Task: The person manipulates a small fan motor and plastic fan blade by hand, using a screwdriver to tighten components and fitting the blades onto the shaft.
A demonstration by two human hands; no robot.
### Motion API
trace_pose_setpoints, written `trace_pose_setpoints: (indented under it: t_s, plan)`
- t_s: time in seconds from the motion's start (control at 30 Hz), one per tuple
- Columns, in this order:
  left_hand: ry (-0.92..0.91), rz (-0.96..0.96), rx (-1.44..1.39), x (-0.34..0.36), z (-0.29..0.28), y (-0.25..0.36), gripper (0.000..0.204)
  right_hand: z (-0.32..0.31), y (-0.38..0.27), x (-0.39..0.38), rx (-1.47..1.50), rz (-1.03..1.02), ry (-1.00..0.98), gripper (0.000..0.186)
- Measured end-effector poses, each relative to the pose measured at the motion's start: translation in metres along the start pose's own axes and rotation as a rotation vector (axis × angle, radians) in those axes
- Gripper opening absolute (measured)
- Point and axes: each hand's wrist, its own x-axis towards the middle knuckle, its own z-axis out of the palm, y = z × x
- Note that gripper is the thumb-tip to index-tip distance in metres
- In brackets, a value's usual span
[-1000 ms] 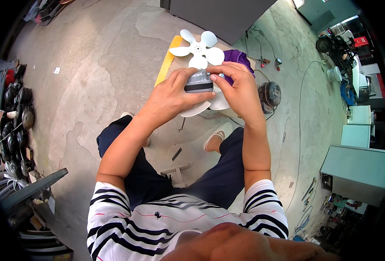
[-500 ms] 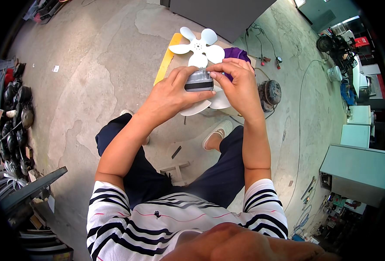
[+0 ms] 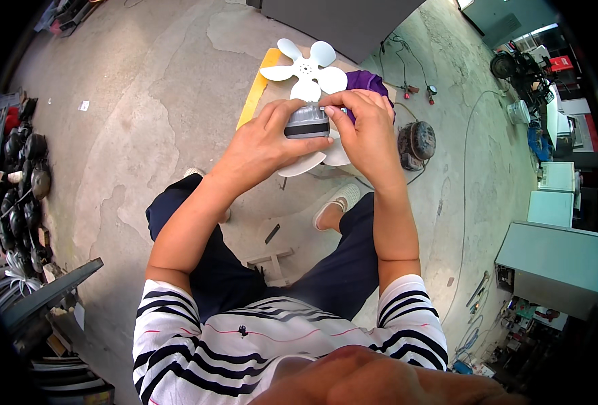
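A small grey fan motor (image 3: 305, 128) with a black band round it is held upright by my left hand (image 3: 262, 142), thumb along its near side and fingers over its far side. My right hand (image 3: 370, 131) is closed in a pinch at the motor's upper right corner. Whatever lies between those fingertips is too small to make out. White fan blades (image 3: 302, 165) show just below the motor; whether they are joined to it is hidden. Beyond my hands, a white five-bladed fan (image 3: 305, 69) lies flat on a tan board with a yellow strip (image 3: 253, 98) at its left.
A purple cloth (image 3: 366, 82) lies at the board's right, partly behind my right hand. Farther right, a dark compressor (image 3: 417, 143) sits on the floor near gauges and hoses (image 3: 413, 88). A large grey cabinet (image 3: 343, 27) stands at the back. Black compressors (image 3: 25, 175) are piled far left.
Both hands keep their hold at the motor, with only slight shifts of the fingers. The whole view has moved a little.
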Motion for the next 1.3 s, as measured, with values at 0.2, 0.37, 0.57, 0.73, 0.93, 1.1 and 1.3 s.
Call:
trace_pose_setpoints:
  t_s: [0.2,0.37,0.57,0.73,0.93,1.1,1.3]
  plan:
    - [-0.016,-0.006,0.0,0.0,0.0,0.0,0.046,-0.006,0.001,0.003,-0.034,0.105,-0.087,0.014]
    - [0.013,0.0,0.01,0.0,0.004,-0.003,0.052,0.002,0.013,-0.002,-0.008,-0.022,0.014,0.016]
    - [-0.003,-0.003,-0.015,0.0,0.0,0.0,0.047,-0.012,-0.003,-0.005,-0.059,-0.043,0.041,0.019]
    - [-0.009,-0.003,-0.013,0.0,0.0,0.0,0.047,-0.008,0.001,-0.008,-0.104,-0.058,-0.02,0.023]
    - [0.008,0.0,0.007,-0.001,0.003,-0.002,0.047,-0.004,-0.003,-0.01,-0.247,-0.056,0.049,0.03]
    - [-0.002,-0.012,-0.011,-0.001,0.001,-0.001,0.046,-0.019,-0.01,-0.008,-0.125,-0.109,0.037,0.033]
    - [0.016,-0.014,-0.019,0.0,0.0,0.001,0.046,-0.003,-0.006,-0.012,-0.234,-0.157,-0.03,0.035]
